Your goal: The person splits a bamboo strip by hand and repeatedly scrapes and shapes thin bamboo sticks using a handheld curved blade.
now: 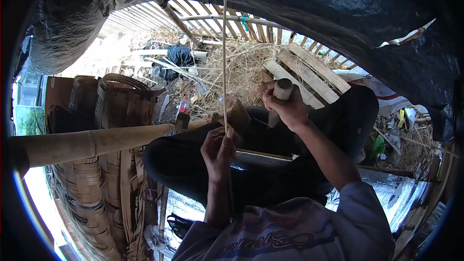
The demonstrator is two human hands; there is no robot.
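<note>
My left hand (218, 151) pinches a long thin pale strip (224, 67) that stands nearly upright and reaches to the top of the view. To its right, above my lap, my right hand (286, 107) is closed around a tool with a thick, round-ended handle (282, 89). The tool's lower part points down below the fingers, and whether it has a blade there I cannot tell. The two hands are apart, and the tool does not touch the strip.
A thick bamboo pole (92, 144) runs in from the left, beside woven bamboo baskets (87, 198). Ahead lie dry straw (241, 67), wooden planks (309, 75) and a slatted fence (237, 24). Dark sheeting (314, 0) hangs overhead.
</note>
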